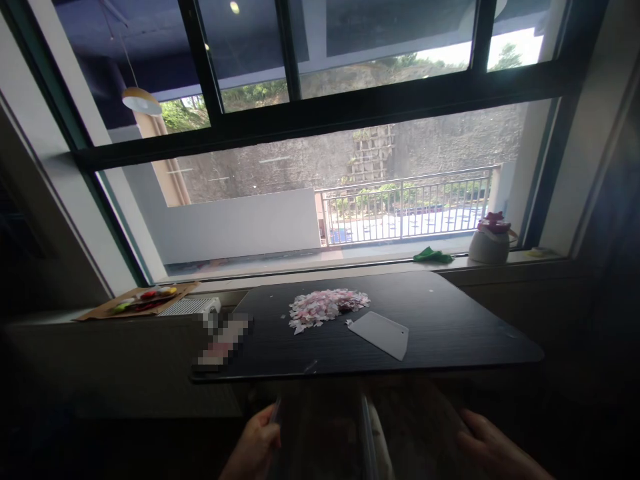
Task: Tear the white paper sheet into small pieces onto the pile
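Below the table's near edge, my left hand (254,441) is closed, its fingers wrapped on the left edge of a dark, see-through thing (320,433), perhaps plastic. My right hand (493,441) grips the same thing, or one beside it, at the far right side; shadow hides its kind. A pale strip (373,433) runs down between the hands. On the black table (460,333) lies a heap of torn pink and white paper scraps (325,307). A flat white scraper-like plate (383,335) rests just right of the heap. Neither hand touches these.
Behind the table, a windowsill (360,265) carries a green cloth (433,255) and a white jug with a red top (490,240). To the left, a brown paper sheet (100,310) bears colourful items. A pixelated object (223,343) sits at the table's left edge.
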Demonstrator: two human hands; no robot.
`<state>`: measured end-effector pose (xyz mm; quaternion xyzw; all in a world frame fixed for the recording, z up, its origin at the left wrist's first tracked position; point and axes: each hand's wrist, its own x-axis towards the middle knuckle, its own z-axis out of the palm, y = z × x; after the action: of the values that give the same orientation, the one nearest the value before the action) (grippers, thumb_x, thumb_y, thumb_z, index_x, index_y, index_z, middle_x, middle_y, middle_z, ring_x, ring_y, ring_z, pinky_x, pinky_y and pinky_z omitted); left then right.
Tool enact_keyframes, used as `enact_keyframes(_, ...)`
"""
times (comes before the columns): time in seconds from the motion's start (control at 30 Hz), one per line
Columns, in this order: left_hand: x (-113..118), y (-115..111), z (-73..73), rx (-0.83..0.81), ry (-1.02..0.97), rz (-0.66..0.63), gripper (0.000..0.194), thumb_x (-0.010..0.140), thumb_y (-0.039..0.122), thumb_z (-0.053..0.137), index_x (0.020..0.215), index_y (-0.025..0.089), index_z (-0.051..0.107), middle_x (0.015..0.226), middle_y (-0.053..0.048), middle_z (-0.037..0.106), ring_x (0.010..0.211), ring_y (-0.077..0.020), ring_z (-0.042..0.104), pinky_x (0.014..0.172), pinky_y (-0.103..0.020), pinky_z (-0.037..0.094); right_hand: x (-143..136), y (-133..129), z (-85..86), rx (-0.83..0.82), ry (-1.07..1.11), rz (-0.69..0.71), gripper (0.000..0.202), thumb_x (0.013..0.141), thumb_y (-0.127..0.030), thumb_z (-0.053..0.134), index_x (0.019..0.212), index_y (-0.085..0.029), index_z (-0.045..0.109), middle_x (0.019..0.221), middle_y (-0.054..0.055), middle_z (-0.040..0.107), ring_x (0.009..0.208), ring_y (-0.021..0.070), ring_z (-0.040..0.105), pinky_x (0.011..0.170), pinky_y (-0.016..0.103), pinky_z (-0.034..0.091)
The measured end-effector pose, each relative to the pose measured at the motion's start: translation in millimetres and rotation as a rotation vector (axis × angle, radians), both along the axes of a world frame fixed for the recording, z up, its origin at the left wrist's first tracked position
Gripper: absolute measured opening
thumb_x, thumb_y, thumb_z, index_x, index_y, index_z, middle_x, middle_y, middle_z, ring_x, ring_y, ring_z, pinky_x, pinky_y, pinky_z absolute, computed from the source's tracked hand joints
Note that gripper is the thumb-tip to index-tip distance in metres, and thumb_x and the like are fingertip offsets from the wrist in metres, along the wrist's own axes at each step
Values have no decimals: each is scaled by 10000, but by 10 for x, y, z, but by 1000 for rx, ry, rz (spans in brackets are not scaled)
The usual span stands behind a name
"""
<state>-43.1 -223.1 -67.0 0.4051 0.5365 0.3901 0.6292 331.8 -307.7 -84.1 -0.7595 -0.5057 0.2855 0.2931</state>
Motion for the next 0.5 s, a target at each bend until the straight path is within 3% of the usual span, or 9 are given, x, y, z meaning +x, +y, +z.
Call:
enact_keyframes(0.13, 145, 119, 96, -16, 63, 91, 180, 416, 50, 420, 527, 142, 526, 436, 56, 421, 442, -73, 368, 464, -189, 267, -54, 37, 48, 62, 21, 32, 300, 698, -240, 443, 825, -159, 703, 898, 77, 743, 938, 274, 648, 772, 272, 489)
enact_keyframes(0.37, 92, 91, 93, -10, 9, 131, 271, 416, 51, 427, 634, 143, 558, 477, 33, 510, 464, -96, 429, 469, -194, 293, -3, 150, 23, -20, -87, 73, 177, 744, -188, 445, 660, -167, 598, 743, 55, 703, 772, 210, 637, 657, 260, 442)
enact_keyframes(0.5, 69, 91, 46, -4, 64, 151, 240, 449, 32, 455, 634, 147, 555, 423, 52, 467, 429, -83, 392, 458, -187, 280, -113, 171, 69, -16, -184, 57, 179, 771, -156, 415, 653, -186, 546, 746, 48, 687, 726, 180, 626, 637, 258, 403)
